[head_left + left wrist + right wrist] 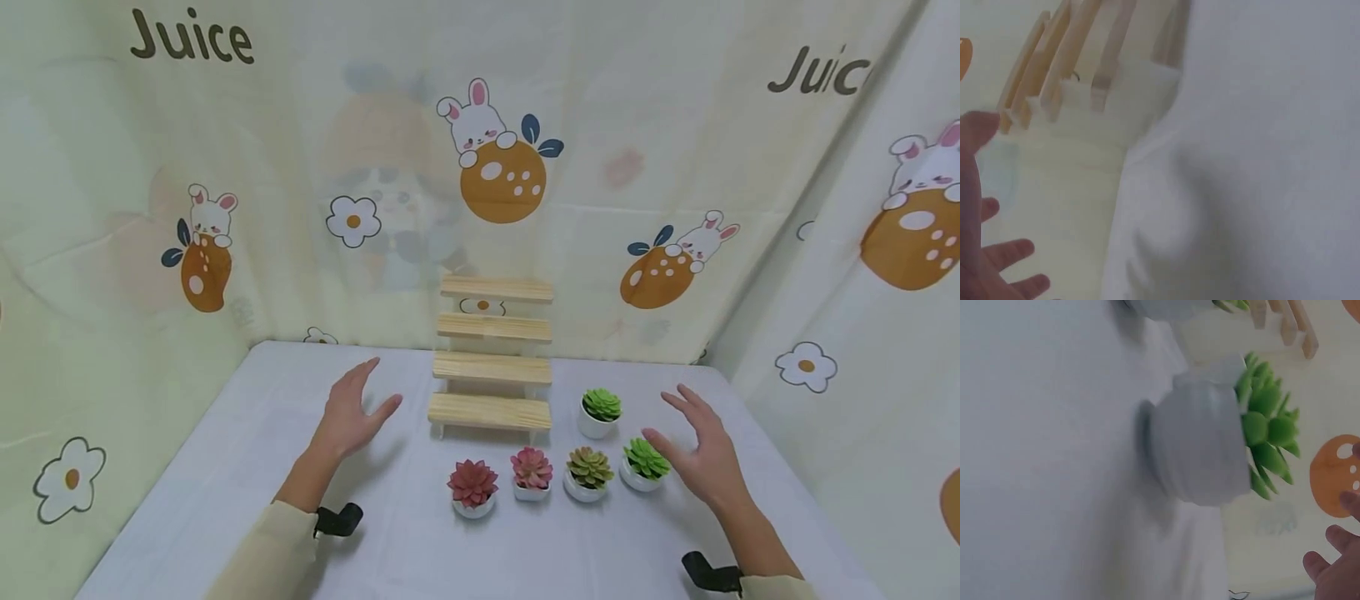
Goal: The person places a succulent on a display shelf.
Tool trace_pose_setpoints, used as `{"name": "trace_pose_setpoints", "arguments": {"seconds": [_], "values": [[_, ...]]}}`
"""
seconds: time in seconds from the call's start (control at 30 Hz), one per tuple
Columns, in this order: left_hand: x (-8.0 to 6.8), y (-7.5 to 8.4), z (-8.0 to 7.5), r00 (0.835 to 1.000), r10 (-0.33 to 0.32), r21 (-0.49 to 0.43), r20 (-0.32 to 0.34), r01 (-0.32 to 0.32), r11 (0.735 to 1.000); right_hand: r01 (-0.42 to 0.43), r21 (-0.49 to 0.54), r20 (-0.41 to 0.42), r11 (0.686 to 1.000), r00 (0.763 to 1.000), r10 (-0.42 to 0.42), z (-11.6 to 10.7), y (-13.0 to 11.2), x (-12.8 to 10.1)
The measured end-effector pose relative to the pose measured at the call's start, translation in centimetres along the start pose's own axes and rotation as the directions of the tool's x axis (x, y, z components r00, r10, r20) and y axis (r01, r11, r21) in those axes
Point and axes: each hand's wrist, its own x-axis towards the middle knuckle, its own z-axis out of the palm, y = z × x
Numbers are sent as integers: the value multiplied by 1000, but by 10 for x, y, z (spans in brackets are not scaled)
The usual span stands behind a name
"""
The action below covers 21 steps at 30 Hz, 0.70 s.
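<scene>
While both my hands hover over the table point(225, 467), nothing has actually been picked up. My left hand point(350, 414) is spread open with the fingers relaxed, holding nothing, off to the left of the wooden step shelf point(492, 358). My right hand point(699, 454) is open too, fingers straight, empty, with the thumb just beside the bright green plant point(645, 463) at the right end of the row. From the right wrist view that same plant's white pot point(1200, 450) is sitting flat on the table with my fingertips point(1335, 562) off to the side, not touching it as far as I can see.

So progress-wise I'd say it's at square one: all four steps of the shelf are bare and every plant sits on the table.

Count:
- one shelf, four steps, straight ahead between my hands
- five little potted succulents, all in white pots
- four of them in a row nearer to me than the shelf: dark red plant point(473, 488), pink plant point(531, 472), brownish-green plant point(588, 473) and the bright green one by my right hand
- one more green plant point(599, 412) on its own, just right of the shelf's bottom step, ahead of my right thumb
</scene>
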Motion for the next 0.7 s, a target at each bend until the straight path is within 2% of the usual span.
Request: {"name": "trace_pose_setpoints", "arguments": {"seconds": [0.17, 0.3, 0.4, 0.5, 0.7], "values": [[-3, 12, 19, 995, -96, -111, -1, 95, 989, -70, 89, 14, 994, 998, 69, 12, 0, -13], [-3, 21, 37, 989, -148, -216, 8, 146, 965, -165, 215, 58, 963, 986, 156, 19, -2, -20], [-4, 25, 51, 987, -157, -291, 45, 163, 943, -255, 289, 112, 923, 966, 232, 24, -2, -24], [-5, 28, 62, 984, -153, -370, 89, 176, 912, -318, 314, 158, 894, 947, 281, 27, -1, -28], [-4, 33, 68, 981, -155, -468, 115, 191, 863, -379, 355, 223, 855, 922, 316, 34, 1, -33]]}}
